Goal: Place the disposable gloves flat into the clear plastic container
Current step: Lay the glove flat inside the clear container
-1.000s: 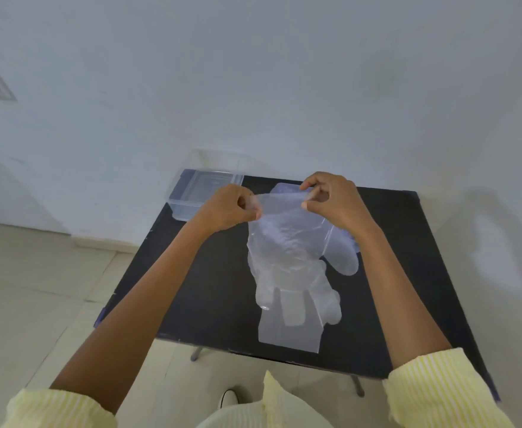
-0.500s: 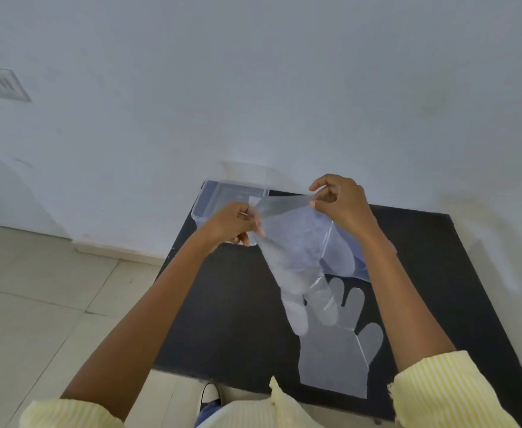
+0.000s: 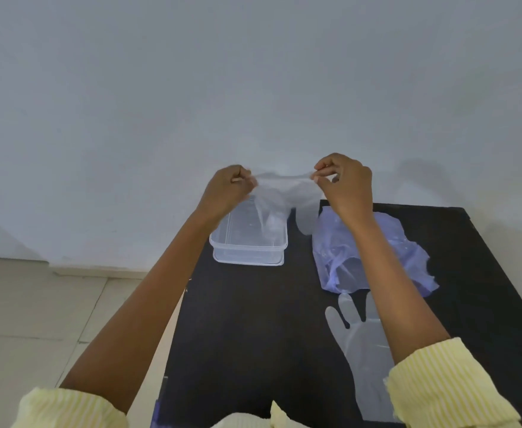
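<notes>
A thin clear disposable glove [image 3: 279, 196] hangs stretched by its cuff between my left hand [image 3: 230, 188] and my right hand [image 3: 344, 183], both pinching it. Its fingers dangle down into the clear plastic container [image 3: 249, 247], which stands at the far left of the black table [image 3: 253, 335]. A second clear glove [image 3: 364, 344] lies flat on the table near its front right, partly hidden under my right forearm.
A crumpled bluish plastic bag [image 3: 408, 257] lies to the right of the container, behind my right arm. A white wall rises right behind the table. Tiled floor [image 3: 37, 319] is to the left, below the table's left edge.
Both hands carried the held glove up and back from above the table's middle to above the container. The second glove stayed flat on the table.
</notes>
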